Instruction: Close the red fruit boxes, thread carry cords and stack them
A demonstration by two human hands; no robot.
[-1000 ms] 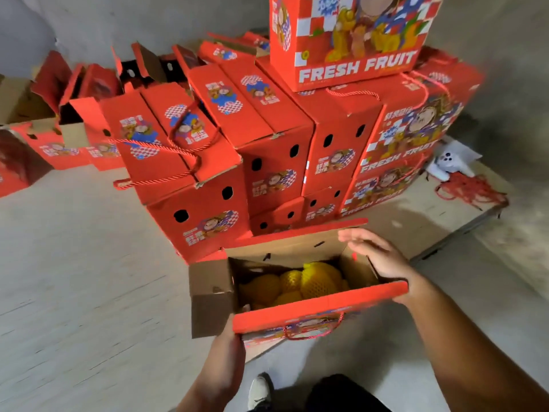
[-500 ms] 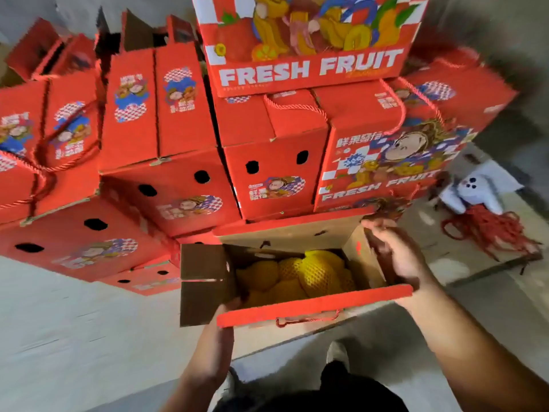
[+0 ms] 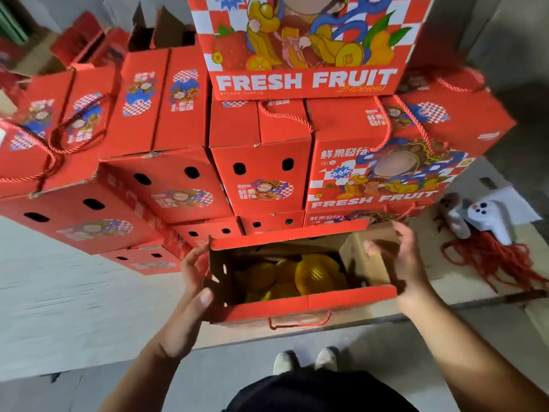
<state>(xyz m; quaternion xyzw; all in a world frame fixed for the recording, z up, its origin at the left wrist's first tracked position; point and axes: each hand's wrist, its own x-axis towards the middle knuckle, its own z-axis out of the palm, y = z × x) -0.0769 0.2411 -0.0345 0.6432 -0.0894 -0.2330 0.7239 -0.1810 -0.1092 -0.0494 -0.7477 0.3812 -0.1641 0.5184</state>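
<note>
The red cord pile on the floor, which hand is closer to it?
Right. The right hand is at the open box's right end flap, on the cord pile's side; the left hand holds the box's far left end.

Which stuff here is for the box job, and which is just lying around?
For the job:
open red cardboard fruit box
yellow netted fruit
loose red cords
stacked closed red boxes

Lying about:
white soft toy
white paper sheet

Cardboard sheet on a grey floor

The floor (image 3: 74, 316) carries a flat cardboard sheet (image 3: 475, 281). On the sheet rest the stack (image 3: 258, 179) of closed red boxes, the open box (image 3: 300, 310), a heap of red cords (image 3: 499, 257) and a white toy (image 3: 487, 218).
</note>
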